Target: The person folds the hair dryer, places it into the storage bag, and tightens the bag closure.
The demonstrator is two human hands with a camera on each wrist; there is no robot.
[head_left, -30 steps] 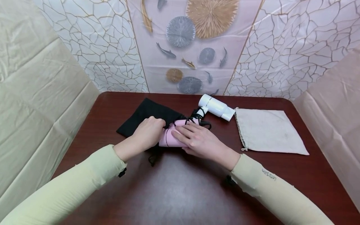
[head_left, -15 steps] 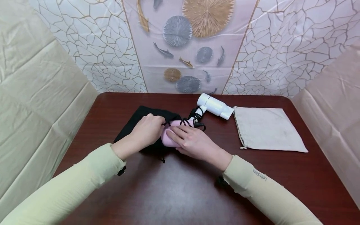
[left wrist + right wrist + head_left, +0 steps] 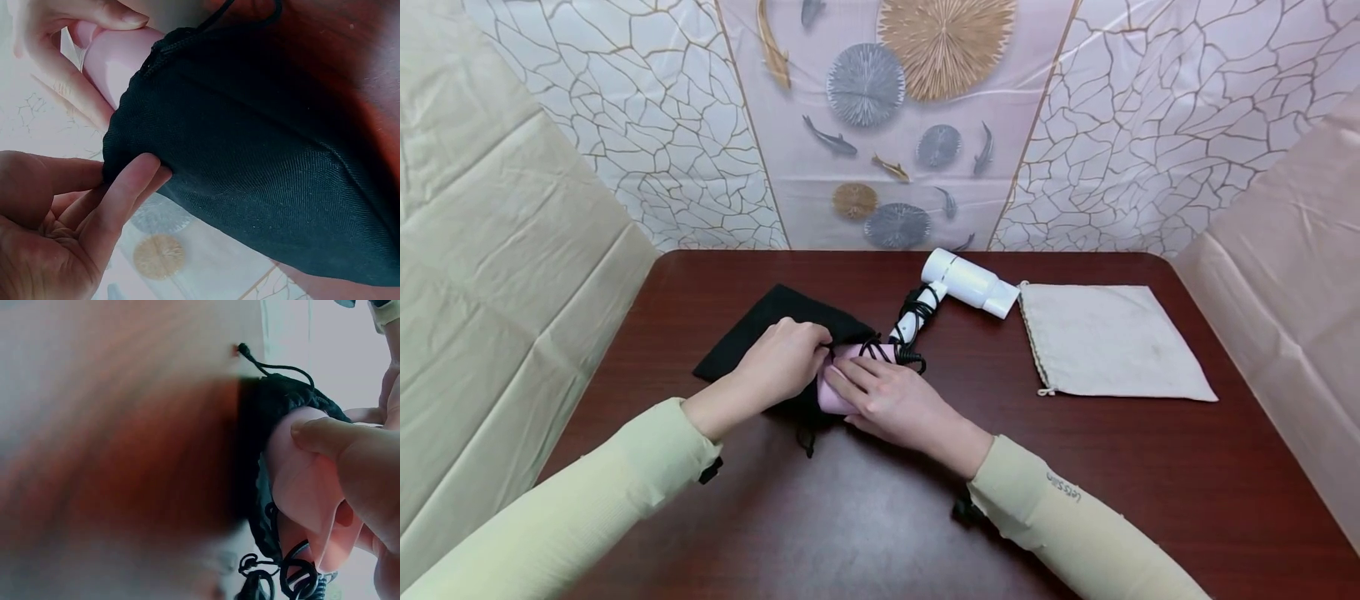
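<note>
In the head view my left hand pinches the mouth of a black drawstring bag, which lies on the table left of centre. My right hand grips a pink hair dryer whose front end is inside the bag's opening. A black cord is wound around the dryer's handle. The left wrist view shows the thumb and fingers of my left hand on the bag's hem. From the right wrist, the dryer's rounded pink body sits under my right thumb, partly hidden by the bag.
Just behind the pink dryer lies a white hair dryer, its handle wrapped in black cord and pointing toward my right hand. A beige drawstring bag lies flat on the right of the dark red table. Fabric walls enclose the table's back and sides.
Both hands have shifted left and toward me with the pink hair dryer and the black bag. The dryer's front sits deeper in the bag. The white dryer's handle shows more fully.
</note>
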